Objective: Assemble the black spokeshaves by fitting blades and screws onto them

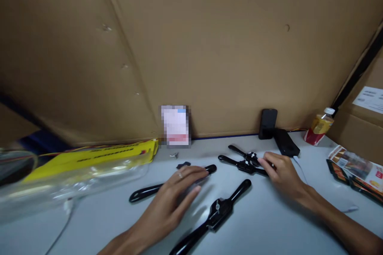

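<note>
My left hand (176, 191) lies over a black spokeshave (145, 193), its fingers stretched across the tool and its thumb apart. The middle of that tool is hidden beneath the hand. At the right, my right hand (279, 173) has its fingers closed at two more black spokeshaves lying side by side, a rear one (237, 150) and a front one (229, 160). Its fingertips meet the tools near their metal screws; the exact grip is partly hidden. Between my hands a larger black spokeshave (220, 213) lies diagonally, with a silver screw on its body.
Behind the left hand are a small silver screw (174, 155) and a dark flat piece (183, 165). A blurred screen (176, 125), phone (267, 123), black case (286, 142) and bottle (319, 126) line the cardboard wall (224, 55). Plastic-wrapped yellow packaging (89, 159) lies left, food packets (356, 171) right.
</note>
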The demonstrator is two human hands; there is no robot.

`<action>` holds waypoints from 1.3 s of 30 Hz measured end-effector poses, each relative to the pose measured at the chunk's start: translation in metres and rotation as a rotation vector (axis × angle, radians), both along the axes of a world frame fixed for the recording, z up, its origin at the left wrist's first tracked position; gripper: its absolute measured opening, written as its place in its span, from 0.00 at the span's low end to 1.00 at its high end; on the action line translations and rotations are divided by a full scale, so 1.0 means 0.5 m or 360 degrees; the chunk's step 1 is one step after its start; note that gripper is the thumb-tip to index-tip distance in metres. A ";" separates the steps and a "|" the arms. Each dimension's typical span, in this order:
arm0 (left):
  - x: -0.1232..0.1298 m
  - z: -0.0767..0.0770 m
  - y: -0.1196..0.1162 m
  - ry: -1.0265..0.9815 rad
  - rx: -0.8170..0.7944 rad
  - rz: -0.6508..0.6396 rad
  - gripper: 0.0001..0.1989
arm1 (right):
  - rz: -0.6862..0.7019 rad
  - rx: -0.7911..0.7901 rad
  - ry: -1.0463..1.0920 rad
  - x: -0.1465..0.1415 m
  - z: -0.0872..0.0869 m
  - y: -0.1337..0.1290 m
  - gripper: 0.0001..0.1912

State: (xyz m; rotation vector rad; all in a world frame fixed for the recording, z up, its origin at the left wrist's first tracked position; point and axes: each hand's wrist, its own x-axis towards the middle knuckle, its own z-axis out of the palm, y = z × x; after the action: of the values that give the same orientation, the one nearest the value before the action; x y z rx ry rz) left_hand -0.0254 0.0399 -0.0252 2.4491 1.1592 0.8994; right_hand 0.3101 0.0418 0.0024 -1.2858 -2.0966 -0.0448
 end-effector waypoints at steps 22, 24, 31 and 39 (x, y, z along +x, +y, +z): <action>0.062 0.023 -0.037 0.0584 0.0096 -0.0483 0.19 | 0.0373 0.0068 -0.0596 -0.183 -0.041 -0.078 0.17; 0.060 0.023 -0.035 0.0545 0.0058 -0.0499 0.22 | 0.0330 0.0007 -0.0576 -0.186 -0.033 -0.074 0.15; 0.060 0.028 -0.037 0.0559 -0.0052 -0.0430 0.25 | 0.0129 -0.0244 -0.0609 -0.159 -0.025 -0.078 0.18; 0.067 0.026 -0.054 0.0667 -0.0037 -0.0307 0.27 | 0.0168 -0.0327 -0.0672 -0.161 -0.009 -0.085 0.15</action>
State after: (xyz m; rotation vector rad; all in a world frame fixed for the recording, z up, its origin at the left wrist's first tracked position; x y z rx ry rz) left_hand 0.0083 0.0131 -0.0122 2.7513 1.0172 0.3229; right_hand 0.2294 -0.0006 -0.0020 -1.3743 -2.5830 -0.0599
